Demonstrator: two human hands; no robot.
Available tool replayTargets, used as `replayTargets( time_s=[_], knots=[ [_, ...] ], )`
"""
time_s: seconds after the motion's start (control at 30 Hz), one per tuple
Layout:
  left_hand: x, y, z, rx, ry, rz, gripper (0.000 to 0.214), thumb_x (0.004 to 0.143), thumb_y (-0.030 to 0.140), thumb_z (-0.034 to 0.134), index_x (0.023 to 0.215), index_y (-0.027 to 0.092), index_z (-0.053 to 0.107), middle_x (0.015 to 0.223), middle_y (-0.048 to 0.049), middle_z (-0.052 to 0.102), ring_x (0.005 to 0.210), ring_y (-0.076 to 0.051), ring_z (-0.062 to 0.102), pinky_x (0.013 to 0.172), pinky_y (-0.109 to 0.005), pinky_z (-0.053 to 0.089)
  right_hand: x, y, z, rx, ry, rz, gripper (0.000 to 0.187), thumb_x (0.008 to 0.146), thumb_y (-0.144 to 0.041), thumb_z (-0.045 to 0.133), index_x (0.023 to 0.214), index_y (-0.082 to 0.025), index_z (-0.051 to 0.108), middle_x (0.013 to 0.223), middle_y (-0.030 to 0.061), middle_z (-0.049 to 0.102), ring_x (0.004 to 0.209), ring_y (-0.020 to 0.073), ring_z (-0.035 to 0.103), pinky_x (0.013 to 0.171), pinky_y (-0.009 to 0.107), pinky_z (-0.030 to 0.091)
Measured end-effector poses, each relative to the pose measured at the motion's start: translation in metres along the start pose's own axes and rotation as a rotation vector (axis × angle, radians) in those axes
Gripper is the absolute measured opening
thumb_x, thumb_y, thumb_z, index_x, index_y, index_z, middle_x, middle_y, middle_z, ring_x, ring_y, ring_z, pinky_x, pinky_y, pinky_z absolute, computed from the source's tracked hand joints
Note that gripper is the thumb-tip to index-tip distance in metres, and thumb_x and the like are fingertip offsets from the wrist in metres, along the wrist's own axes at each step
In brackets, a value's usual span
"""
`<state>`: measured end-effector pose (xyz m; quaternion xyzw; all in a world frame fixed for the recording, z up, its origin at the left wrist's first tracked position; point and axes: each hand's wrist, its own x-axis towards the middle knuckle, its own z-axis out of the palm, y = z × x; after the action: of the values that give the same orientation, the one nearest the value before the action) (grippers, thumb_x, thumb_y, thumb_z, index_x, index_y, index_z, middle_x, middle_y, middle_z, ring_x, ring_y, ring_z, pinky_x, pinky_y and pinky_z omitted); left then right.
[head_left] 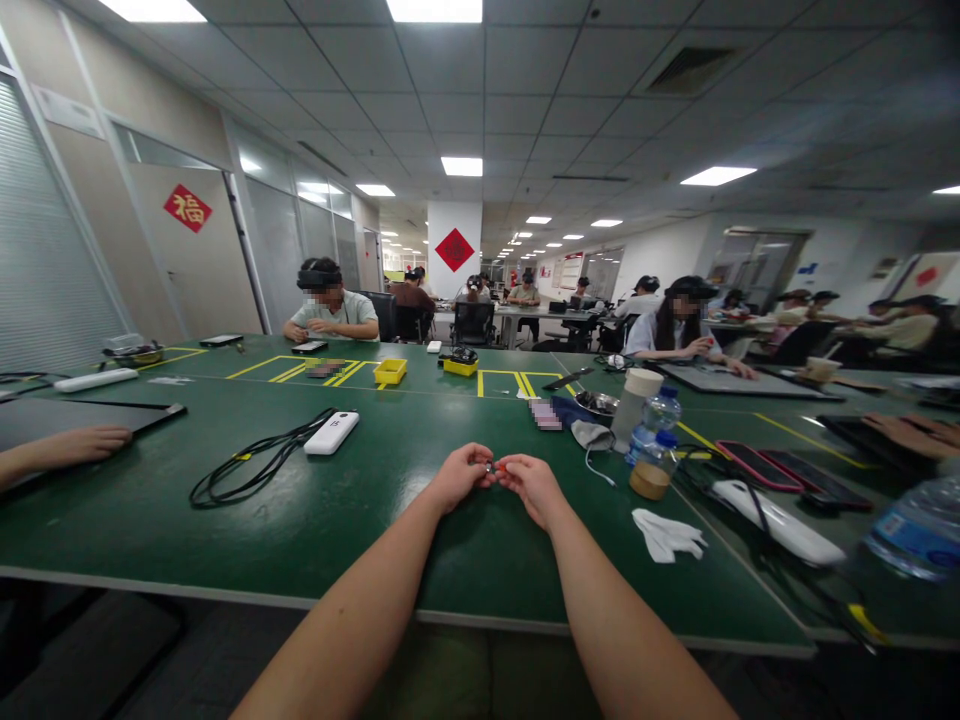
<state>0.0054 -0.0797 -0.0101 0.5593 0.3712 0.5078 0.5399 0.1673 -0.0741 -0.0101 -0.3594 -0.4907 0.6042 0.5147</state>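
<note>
Both my arms reach out over the green table (375, 530). My left hand (463, 476) and my right hand (531, 485) meet at the fingertips, each pinching a tiny part (496, 467) between them. The part shows a bit of red and metal, too small to name. Both hands have their fingers closed around it.
A white power bank (331, 433) with a black cable (247, 468) lies to the left. Water bottles (655, 440), a white cup (636, 405), a crumpled white cloth (666, 534), phones (757, 466) and a white device (780, 525) lie right. Yellow trays (390, 371) sit farther back. Other people sit around.
</note>
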Motion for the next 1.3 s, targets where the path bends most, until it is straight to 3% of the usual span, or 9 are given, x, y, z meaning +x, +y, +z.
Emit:
replayTargets(
  time_s=[0.4,0.57,0.7,0.83,0.97,1.17,1.3],
  knots=[
    [0.0023,-0.0009,0.0002,-0.018,0.05,-0.022,0.017,0.075,0.004,0.051,0.087,0.014,0.055,0.076,-0.0023,0.063,0.064,-0.01,0.064,0.057,-0.02,0.051,0.0,0.001,0.0015,-0.041,0.023,0.005,0.013,0.062,-0.017,0.068,0.075,-0.014,0.066,0.074,0.0058,0.068,0.067,0.0145,0.065,0.064,0.025,0.05],
    [-0.0005,0.0033,0.0011,-0.063,0.052,-0.034,0.016,0.073,0.008,0.057,0.087,0.015,0.055,0.074,-0.0004,0.06,0.065,-0.011,0.064,0.058,-0.021,0.052,0.0004,0.0017,0.001,-0.024,0.036,-0.004,0.016,0.062,-0.022,0.073,0.074,-0.015,0.065,0.071,0.0035,0.066,0.066,0.014,0.064,0.064,0.025,0.049],
    [-0.001,0.0053,0.0017,-0.062,0.039,-0.064,0.012,0.078,0.021,0.058,0.088,0.015,0.055,0.07,-0.0013,0.06,0.061,-0.012,0.063,0.057,-0.021,0.051,0.0003,-0.0005,0.0005,0.056,0.021,0.012,0.023,0.069,-0.036,0.07,0.072,-0.014,0.065,0.074,0.0064,0.067,0.067,0.0154,0.064,0.064,0.028,0.05],
    [0.0002,0.0052,0.001,-0.121,0.044,-0.072,0.027,0.085,0.04,0.049,0.086,0.014,0.056,0.074,-0.0031,0.06,0.06,-0.012,0.063,0.054,-0.022,0.051,0.0003,-0.0033,0.0008,0.112,0.026,0.033,0.032,0.072,-0.046,0.067,0.071,-0.014,0.065,0.073,0.008,0.067,0.065,0.0163,0.063,0.062,0.028,0.049],
    [0.0007,0.0053,0.0,-0.157,0.056,-0.077,0.035,0.085,0.047,0.046,0.086,0.014,0.056,0.075,-0.0037,0.06,0.058,-0.012,0.062,0.053,-0.023,0.051,0.0007,-0.0036,0.0007,0.123,0.026,0.034,0.034,0.072,-0.048,0.066,0.07,-0.014,0.065,0.072,0.0085,0.067,0.064,0.0172,0.063,0.062,0.029,0.05],
    [-0.0003,0.0059,0.0005,-0.135,0.044,-0.071,0.029,0.083,0.042,0.051,0.085,0.013,0.056,0.075,-0.0038,0.06,0.057,-0.012,0.062,0.052,-0.022,0.049,0.0011,-0.0024,-0.0007,0.108,0.014,0.024,0.028,0.073,-0.042,0.065,0.071,-0.014,0.066,0.074,0.0084,0.068,0.065,0.0167,0.064,0.064,0.029,0.05],
    [-0.0015,0.0038,0.0002,-0.009,0.02,-0.015,0.016,0.074,0.019,0.063,0.087,0.013,0.056,0.076,-0.0028,0.061,0.062,-0.011,0.062,0.056,-0.02,0.049,0.0012,-0.0005,-0.0011,0.058,0.009,0.014,0.013,0.067,-0.026,0.068,0.074,-0.014,0.066,0.075,0.0073,0.069,0.068,0.0162,0.065,0.067,0.029,0.05]
  ],
)
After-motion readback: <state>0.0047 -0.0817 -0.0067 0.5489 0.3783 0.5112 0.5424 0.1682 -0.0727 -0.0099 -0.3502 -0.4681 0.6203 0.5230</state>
